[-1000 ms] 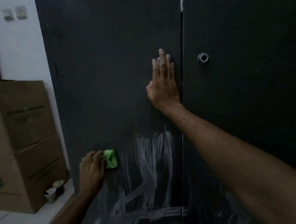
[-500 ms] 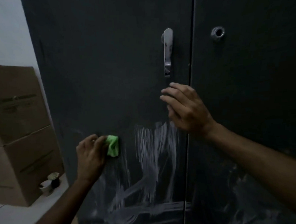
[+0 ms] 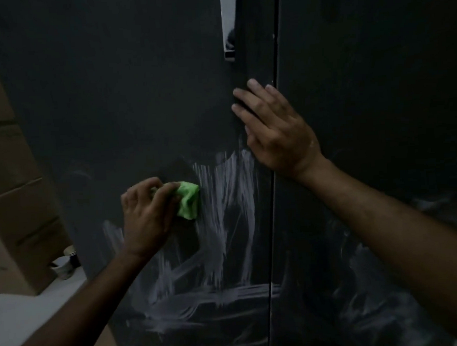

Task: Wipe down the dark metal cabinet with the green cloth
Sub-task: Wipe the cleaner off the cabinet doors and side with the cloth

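Cloth-to-streak relation on the left door of the dark metal cabinet [image 3: 112,99], seen from the head camera. The left hand [image 3: 147,216] holds the green cloth [image 3: 188,200] bunched, with fingers and thumb curled round it and the wad pressed against the door face; the cloth projects from the fingertips toward the door seam [image 3: 273,223]. Directly on the seam side of the cloth, and touching its edge, begins the patch of whitish streaks [image 3: 224,212]. Their long axis runs mostly up and down the door, parallel to the seam, with a band of crosswise smears [image 3: 207,298] lower down, near the bottom of the door. The right hand [image 3: 275,128] lies above the streaks, beside the seam, with fingers straight and spread against the door and holding nothing; it appears to steady the door. The lever handle [image 3: 228,45] is above that hand, partly cut off by the frame. By judgement, the left hand is the nearer one to the streaks, and a stroke from the cloth toward the seam would cross them at right angles. Fainter smears [image 3: 365,284] on the right door lie beyond the seam, under the right forearm. Cardboard boxes [image 3: 8,184] and paper cups [image 3: 65,263] stand on the far side from the seam, well apart from the cloth.
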